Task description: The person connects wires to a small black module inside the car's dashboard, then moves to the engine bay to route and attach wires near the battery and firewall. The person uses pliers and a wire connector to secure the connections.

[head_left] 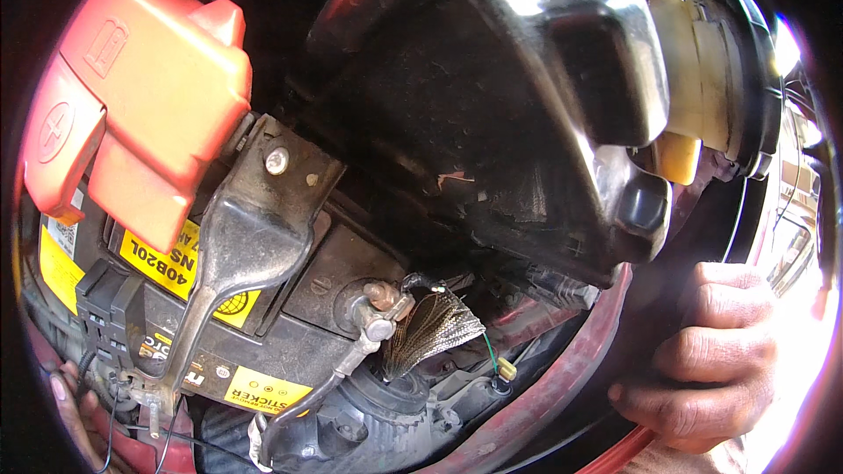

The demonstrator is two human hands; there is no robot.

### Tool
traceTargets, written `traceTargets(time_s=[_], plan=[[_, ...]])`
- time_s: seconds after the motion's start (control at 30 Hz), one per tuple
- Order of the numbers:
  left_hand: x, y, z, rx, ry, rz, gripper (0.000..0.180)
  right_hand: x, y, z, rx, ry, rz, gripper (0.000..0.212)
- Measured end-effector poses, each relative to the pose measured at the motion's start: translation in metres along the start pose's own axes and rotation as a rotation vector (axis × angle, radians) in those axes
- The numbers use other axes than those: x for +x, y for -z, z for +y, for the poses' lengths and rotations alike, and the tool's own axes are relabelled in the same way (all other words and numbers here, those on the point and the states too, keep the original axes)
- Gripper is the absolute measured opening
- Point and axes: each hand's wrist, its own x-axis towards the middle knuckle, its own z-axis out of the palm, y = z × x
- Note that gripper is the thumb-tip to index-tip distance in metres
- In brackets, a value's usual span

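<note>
My right hand (716,355) is at the lower right, its fingers curled and closed beside a dark surface at the red body edge. What it grips, if anything, is hidden. At the lower left rim only part of my left hand (75,408) shows, with fingers near thin black wires (112,426) and the foot of a metal bracket. That bracket (255,241) runs across a car battery (299,351) with yellow labels. A red terminal cover (154,88) sits on the battery's far left. On its near right, a cable clamp (378,320) holds a terminal post.
A large black plastic housing (492,114) overhangs the upper middle. Right of it is a yellowish reservoir (689,70) with a black cap (751,79). A silvery woven-looking strip (439,329) lies beside the clamp. A red body edge (536,386) curves along the lower right.
</note>
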Motion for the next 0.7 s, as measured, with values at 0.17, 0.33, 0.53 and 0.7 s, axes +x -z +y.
traceTargets(time_s=[0.17,0.33,0.53,0.7], plan=[[0.020,0.034,-0.028,0.156,-0.070,-0.160,0.037,-0.002,-0.006,-0.002,-0.039,0.000,0.072,0.012],[0.033,0.058,-0.045,0.209,-0.124,-0.242,0.043,0.002,-0.009,0.000,-0.061,0.045,0.107,0.016],[0.025,0.038,-0.023,0.229,-0.038,-0.199,0.047,0.000,-0.010,0.000,-0.082,0.075,0.193,0.040],[-0.011,0.006,0.024,0.233,-0.135,-0.162,0.042,-0.001,-0.011,-0.006,-0.125,0.020,0.214,0.041]])
